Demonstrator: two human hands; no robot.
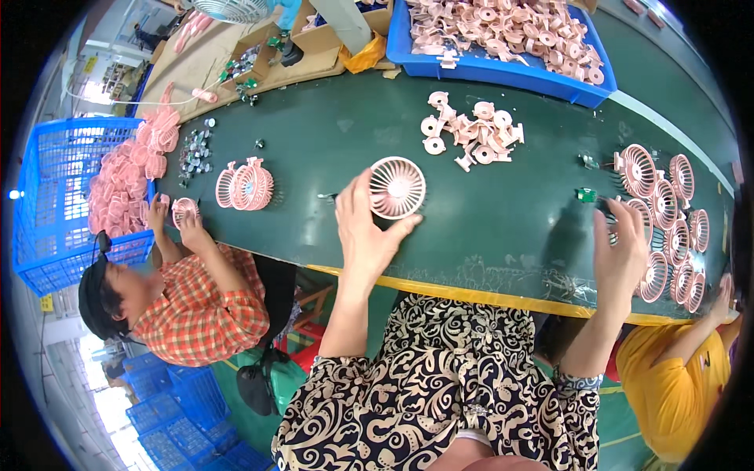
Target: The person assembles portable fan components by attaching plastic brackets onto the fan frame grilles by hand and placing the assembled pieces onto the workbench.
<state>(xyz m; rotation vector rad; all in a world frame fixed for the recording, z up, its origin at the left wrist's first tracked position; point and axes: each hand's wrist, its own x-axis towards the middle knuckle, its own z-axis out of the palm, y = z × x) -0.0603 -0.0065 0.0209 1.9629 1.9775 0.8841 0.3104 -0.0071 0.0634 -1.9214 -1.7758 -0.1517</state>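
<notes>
My left hand (363,235) is closed on the rim of a round pink fan grille (397,188), its slats facing up just over the green table. My right hand (620,259) is at the right, fingers apart and nothing seen between them. It is beside a group of similar pink fan grilles (664,206) and partly hides the nearest ones; I cannot tell whether it touches them. A small green circuit board (586,195) lies just beyond its fingertips. Near my left hand's fingertips is a small dark part (327,196) with a wire.
Loose pink brackets (481,135) lie on the green table (330,149), before a blue bin (510,74) full of more. Left are pink grilles (250,185), small metal parts (196,153) and a blue crate (75,149). Co-workers sit left, in a checked shirt (204,314), and right, in yellow (667,385).
</notes>
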